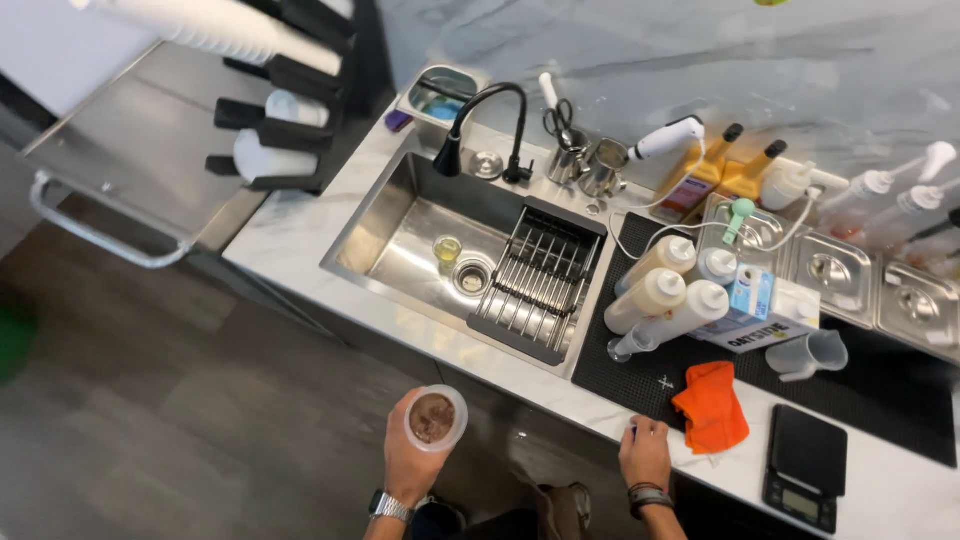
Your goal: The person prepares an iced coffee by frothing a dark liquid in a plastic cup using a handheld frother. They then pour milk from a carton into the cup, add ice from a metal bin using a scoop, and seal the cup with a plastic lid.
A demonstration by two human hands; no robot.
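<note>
My left hand (408,462) holds a clear plastic cup (435,418) with a brown drink in it, out in front of the counter and over the floor. The fingers of my right hand (645,452) rest on the front edge of the white marble counter (290,235), just left of an orange cloth (711,404). Both wrists carry bands, a metal watch on the left and dark bracelets on the right.
A steel sink (405,225) with a black faucet (487,125) and a drying rack (535,280) is set in the counter. Squeeze bottles (655,295), cartons, a measuring jug (812,354) and a black scale (806,466) stand on a black mat. Lidded steel tubs (835,270) line the back right.
</note>
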